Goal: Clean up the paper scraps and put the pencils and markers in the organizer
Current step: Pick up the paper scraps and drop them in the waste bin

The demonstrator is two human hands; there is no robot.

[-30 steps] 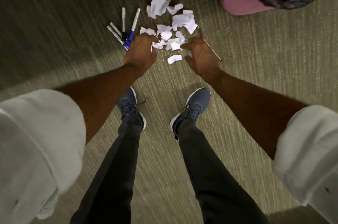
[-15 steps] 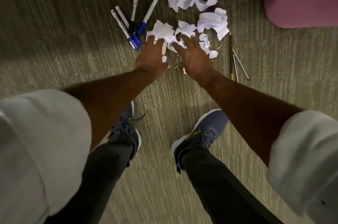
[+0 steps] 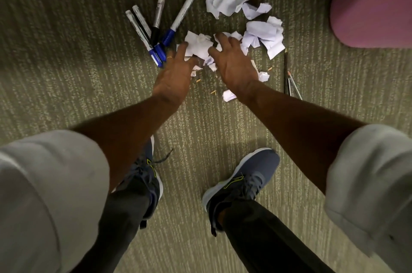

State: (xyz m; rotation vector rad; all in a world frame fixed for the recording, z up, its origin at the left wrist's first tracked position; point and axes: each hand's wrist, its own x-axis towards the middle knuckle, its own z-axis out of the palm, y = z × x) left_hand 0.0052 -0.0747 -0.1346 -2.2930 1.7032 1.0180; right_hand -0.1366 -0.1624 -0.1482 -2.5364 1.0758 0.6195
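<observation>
White paper scraps (image 3: 231, 3) lie scattered on the carpet in the upper middle of the head view. My left hand (image 3: 176, 74) and my right hand (image 3: 234, 63) reach side by side over the near edge of the pile, fingers spread, touching a crumpled scrap (image 3: 198, 46) between them. Neither hand has closed on anything. Several markers (image 3: 156, 27) with blue and black caps lie fanned out just left of my left hand. Pencils (image 3: 288, 76) lie on the carpet to the right of my right hand. No organizer shows.
A pink rounded object (image 3: 372, 5) fills the top right corner. Small orange-tan bits (image 3: 213, 92) lie on the carpet near my wrists. My two grey shoes (image 3: 243, 181) stand on the green ribbed carpet (image 3: 66, 60) below the pile.
The camera has come closer to the floor. Both hands have moved forward onto the near scraps and spread their fingers; the pencils on the right have come into view.
</observation>
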